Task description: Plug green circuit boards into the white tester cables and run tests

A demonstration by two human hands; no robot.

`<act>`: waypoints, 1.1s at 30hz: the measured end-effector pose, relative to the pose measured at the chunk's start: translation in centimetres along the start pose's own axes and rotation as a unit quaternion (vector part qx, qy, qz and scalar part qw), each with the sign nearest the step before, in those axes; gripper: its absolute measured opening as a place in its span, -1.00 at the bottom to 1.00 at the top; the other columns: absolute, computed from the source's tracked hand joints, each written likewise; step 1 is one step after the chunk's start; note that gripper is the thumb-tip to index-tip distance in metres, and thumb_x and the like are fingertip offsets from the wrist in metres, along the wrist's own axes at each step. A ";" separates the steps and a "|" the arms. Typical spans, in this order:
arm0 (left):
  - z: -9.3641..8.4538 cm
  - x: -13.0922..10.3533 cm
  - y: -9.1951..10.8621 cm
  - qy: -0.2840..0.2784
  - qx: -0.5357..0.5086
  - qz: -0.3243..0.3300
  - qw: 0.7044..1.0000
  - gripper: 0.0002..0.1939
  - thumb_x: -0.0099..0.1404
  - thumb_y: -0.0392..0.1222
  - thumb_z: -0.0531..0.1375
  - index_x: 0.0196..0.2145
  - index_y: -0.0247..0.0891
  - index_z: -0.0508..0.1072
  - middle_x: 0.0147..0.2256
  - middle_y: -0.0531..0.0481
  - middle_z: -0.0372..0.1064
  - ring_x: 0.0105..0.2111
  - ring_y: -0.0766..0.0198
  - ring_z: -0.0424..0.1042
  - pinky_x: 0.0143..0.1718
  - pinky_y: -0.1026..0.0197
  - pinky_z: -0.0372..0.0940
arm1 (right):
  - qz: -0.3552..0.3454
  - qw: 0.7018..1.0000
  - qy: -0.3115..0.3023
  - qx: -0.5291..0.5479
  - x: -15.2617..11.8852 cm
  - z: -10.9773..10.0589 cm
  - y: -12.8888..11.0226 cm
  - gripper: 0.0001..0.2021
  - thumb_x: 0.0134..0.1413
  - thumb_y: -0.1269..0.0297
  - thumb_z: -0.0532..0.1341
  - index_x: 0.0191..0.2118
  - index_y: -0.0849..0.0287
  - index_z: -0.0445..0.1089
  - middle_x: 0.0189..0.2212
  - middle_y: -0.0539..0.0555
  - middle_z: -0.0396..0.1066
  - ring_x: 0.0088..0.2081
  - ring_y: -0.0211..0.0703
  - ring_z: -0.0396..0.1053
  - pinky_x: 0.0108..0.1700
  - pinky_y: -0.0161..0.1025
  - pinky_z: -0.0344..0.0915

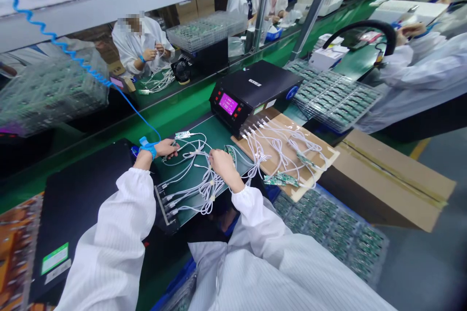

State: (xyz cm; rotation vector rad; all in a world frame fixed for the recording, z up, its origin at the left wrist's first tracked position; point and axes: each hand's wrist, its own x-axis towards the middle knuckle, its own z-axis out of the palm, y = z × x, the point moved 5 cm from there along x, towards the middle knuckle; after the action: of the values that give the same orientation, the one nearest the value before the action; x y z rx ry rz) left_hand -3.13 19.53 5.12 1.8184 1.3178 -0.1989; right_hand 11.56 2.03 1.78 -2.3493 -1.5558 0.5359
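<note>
My left hand (167, 149), with a blue wrist strap (148, 146), is closed at the left of the green work surface. Its fingers pinch what looks like a small circuit board, mostly covered by them. My right hand (223, 164) is closed over the tangle of white cables (207, 187), its fingertips on a cable. Just beyond my left hand lies another circuit board (183, 134) with a white lead. One more board (230, 151) shows partly behind my right hand. Several cables plug into the black box (87, 204) at left.
A black tester (255, 85) with a lit pink screen stands ahead, its cables running over a cardboard sheet (292, 193) with circuit boards (280, 180). Trays of boards (335, 95) sit at right, above a cardboard carton (394, 175). Co-workers sit across and at right. A blue coiled cord (80, 58) hangs left.
</note>
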 end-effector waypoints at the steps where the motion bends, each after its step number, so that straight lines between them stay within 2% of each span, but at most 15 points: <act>1: 0.0 0.0 0.0 -0.004 0.002 0.000 1.000 -0.84 0.21 -0.31 0.30 -0.42 -0.24 0.36 -0.57 0.03 0.41 -0.59 0.36 0.26 -0.54 0.33 0.23 | -0.002 1.000 0.000 0.003 -0.1 0.0 0.0 -0.72 0.43 0.34 0.06 0.04 0.18 0.50 0.00 0.26 0.57 0.04 0.08 0.55 0.01 -0.15 0.39; 4: 0.0 0.1 -0.2 -0.013 0.003 -0.001 1.000 -0.81 0.21 -0.27 0.32 -0.44 -0.23 0.35 -0.56 0.03 0.41 -0.58 0.35 0.26 -0.53 0.32 0.24 | -0.011 1.000 -0.002 0.028 -0.5 0.2 0.5 -0.71 0.41 0.37 0.08 0.05 0.18 0.52 -0.03 0.27 0.59 0.05 0.08 0.55 0.04 -0.16 0.39; 6: 0.1 0.2 -0.3 -0.018 -0.003 0.000 1.000 -0.82 0.22 -0.26 0.33 -0.44 -0.23 0.36 -0.57 0.04 0.40 -0.58 0.34 0.26 -0.53 0.31 0.23 | -0.028 0.997 -0.016 0.075 -0.7 0.4 1.0 -0.70 0.39 0.36 0.12 0.11 0.19 0.50 -0.10 0.25 0.62 -0.02 0.03 0.58 0.03 -0.20 0.39; 8: 0.2 0.3 -0.2 -0.026 -0.013 0.004 1.000 -0.85 0.24 -0.26 0.31 -0.42 -0.23 0.39 -0.55 0.04 0.41 -0.57 0.34 0.27 -0.51 0.31 0.23 | -0.046 0.986 -0.050 0.155 -0.9 0.8 1.5 -0.64 0.40 0.33 0.14 0.22 0.22 0.43 -0.19 0.20 0.64 -0.21 -0.09 0.61 -0.07 -0.27 0.41; 10: 0.4 0.3 -0.1 -0.037 -0.030 0.017 0.999 -0.90 0.26 -0.30 0.28 -0.39 -0.25 0.42 -0.52 0.03 0.44 -0.56 0.36 0.28 -0.49 0.31 0.23 | -0.054 0.966 -0.091 0.235 -1.0 0.9 2.0 -0.60 0.42 0.31 0.10 0.29 0.21 0.35 -0.22 0.14 0.64 -0.43 -0.22 0.55 -0.25 -0.33 0.41; 13: 0.6 0.2 0.1 -0.046 -0.056 0.031 0.997 -0.92 0.28 -0.33 0.24 -0.39 -0.26 0.45 -0.50 -0.02 0.46 -0.55 0.35 0.29 -0.48 0.28 0.22 | -0.046 0.952 -0.096 0.288 -0.9 0.1 2.8 -0.62 0.41 0.28 0.13 0.26 0.18 0.38 -0.15 0.09 0.62 -0.54 -0.33 0.44 -0.39 -0.36 0.35; 16: 0.4 0.1 0.0 -0.023 -0.080 0.016 0.996 -0.87 0.24 -0.37 0.26 -0.45 -0.26 0.43 -0.54 -0.03 0.42 -0.57 0.32 0.28 -0.45 0.22 0.24 | -0.043 0.965 -0.029 0.255 -1.0 -1.3 3.4 -0.71 0.32 0.25 0.26 0.08 0.19 0.51 -0.16 0.07 0.60 -0.40 -0.28 0.47 -0.25 -0.33 0.37; 19: 0.1 -0.1 0.1 -0.002 -0.108 0.007 0.994 -0.82 0.22 -0.43 0.27 -0.47 -0.26 0.39 -0.56 0.00 0.38 -0.57 0.33 0.24 -0.44 0.21 0.25 | -0.055 0.979 0.052 0.189 -1.2 -2.0 3.3 -0.84 0.33 0.26 0.25 -0.15 0.17 0.58 -0.20 0.07 0.61 -0.14 -0.14 0.48 0.01 -0.27 0.31; 22: 0.1 -0.3 0.8 -0.012 -0.154 0.008 0.988 -0.88 0.27 -0.43 0.22 -0.40 -0.28 0.42 -0.54 0.00 0.38 -0.56 0.33 0.26 -0.46 0.24 0.24 | -0.057 0.983 0.090 0.149 -0.9 -1.5 2.7 -0.81 0.40 0.24 0.18 -0.12 0.16 0.54 -0.16 0.09 0.61 0.01 -0.08 0.45 0.09 -0.26 0.25; 26: 0.2 -0.5 1.4 -0.015 -0.204 0.002 0.979 -0.84 0.30 -0.50 0.15 -0.24 -0.33 0.45 -0.51 -0.01 0.42 -0.52 0.31 0.35 -0.39 0.23 0.31 | -0.034 0.993 0.045 0.102 0.6 0.0 1.5 -0.78 0.46 0.24 0.10 -0.03 0.13 0.47 -0.12 0.12 0.60 -0.07 -0.08 0.52 -0.09 -0.28 0.27; 29: 0.0 -0.5 1.3 0.005 -0.237 -0.011 0.972 -0.82 0.29 -0.52 0.15 -0.25 -0.32 0.45 -0.53 -0.01 0.42 -0.50 0.28 0.40 -0.32 0.17 0.37 | -0.021 0.999 -0.005 0.032 1.5 1.0 0.6 -0.79 0.43 0.21 0.12 -0.04 0.14 0.47 -0.09 0.20 0.59 -0.05 0.02 0.54 -0.11 -0.23 0.29; 33: -0.1 -0.2 0.9 -0.001 -0.240 -0.016 0.971 -0.85 0.25 -0.49 0.20 -0.30 -0.30 0.49 -0.51 -0.06 0.46 -0.47 0.19 0.47 -0.32 0.12 0.41 | 0.000 0.999 -0.042 -0.029 1.9 1.6 0.1 -0.75 0.40 0.41 0.05 0.04 0.18 0.43 -0.02 0.28 0.54 -0.02 0.04 0.53 -0.08 -0.19 0.31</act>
State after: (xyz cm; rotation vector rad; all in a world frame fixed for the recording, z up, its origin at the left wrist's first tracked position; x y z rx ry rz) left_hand -2.53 19.40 5.79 1.3859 1.2627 0.0979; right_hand 11.60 3.76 0.04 -2.3986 -1.6299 0.6044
